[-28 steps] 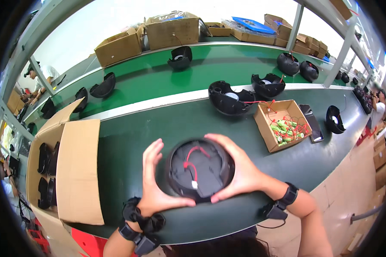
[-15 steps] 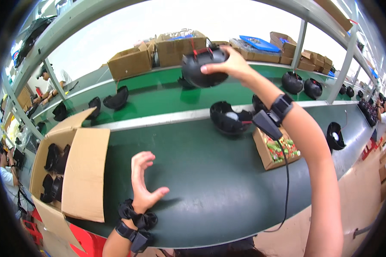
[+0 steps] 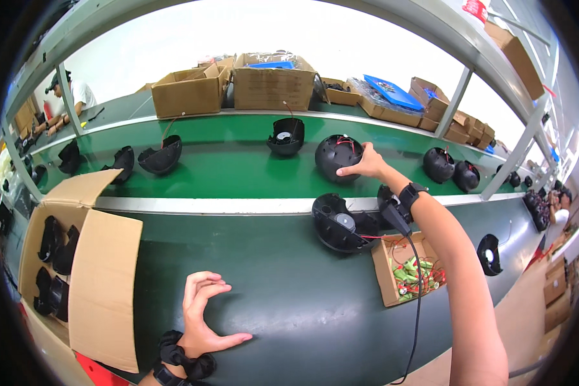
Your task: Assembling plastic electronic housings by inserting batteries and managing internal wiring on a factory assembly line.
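My right hand (image 3: 368, 162) grips the right side of a black ball-shaped housing (image 3: 333, 157) with thin red wires on top, its thumb across the front. The housing is over the green belt; whether it rests there I cannot tell. My left hand (image 3: 202, 315) hovers empty over the dark green worktop (image 3: 270, 276), fingers curved and thumb apart. Below my right hand, an open black half-shell (image 3: 331, 235) with a round silver part inside sits on the worktop. Part of another black shell shows beside my right wrist.
At left stands an open carton (image 3: 103, 289) of black shell pieces. A small cardboard box (image 3: 386, 276) holds green parts with red wires. More black shells (image 3: 286, 136) line the green belt (image 3: 225, 167). A cable hangs from my right wrist. Cartons (image 3: 273, 90) stand behind; people sit farther off.
My right hand has lowered the black ball-shaped housing from in front of the back cartons to the green belt. The view has shifted; my left hand keeps its open, curved pose.
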### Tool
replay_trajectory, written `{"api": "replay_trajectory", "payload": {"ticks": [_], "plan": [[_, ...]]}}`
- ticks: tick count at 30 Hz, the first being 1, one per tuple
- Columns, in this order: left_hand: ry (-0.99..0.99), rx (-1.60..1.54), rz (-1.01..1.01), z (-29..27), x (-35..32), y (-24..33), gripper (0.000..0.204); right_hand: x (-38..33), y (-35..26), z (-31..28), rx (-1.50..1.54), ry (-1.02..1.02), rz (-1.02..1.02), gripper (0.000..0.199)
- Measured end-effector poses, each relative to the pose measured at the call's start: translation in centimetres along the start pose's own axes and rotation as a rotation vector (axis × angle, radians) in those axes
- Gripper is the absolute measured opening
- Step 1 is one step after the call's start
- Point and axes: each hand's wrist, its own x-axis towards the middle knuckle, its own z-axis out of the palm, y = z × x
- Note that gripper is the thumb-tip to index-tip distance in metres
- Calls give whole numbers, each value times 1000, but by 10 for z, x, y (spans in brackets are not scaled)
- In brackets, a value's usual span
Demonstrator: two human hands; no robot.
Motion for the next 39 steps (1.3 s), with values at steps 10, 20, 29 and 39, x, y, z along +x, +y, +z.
{"api": "replay_trajectory", "payload": {"ticks": [10, 20, 29, 39], "plan": [[7, -62, -42, 3, -4, -9, 57, -51, -144, -51, -239, 391, -777, 12], [-98, 7, -23, -4, -4, 21, 49, 29, -176, 89, -764, 272, -520, 23], [-62, -20, -31, 1, -1, 33, 38, -2, -172, 32, -472, 50, -324, 32], [427, -155, -56, 14, -7, 28, 30, -151, -199, -9, 888, -294, -163, 55]]}}
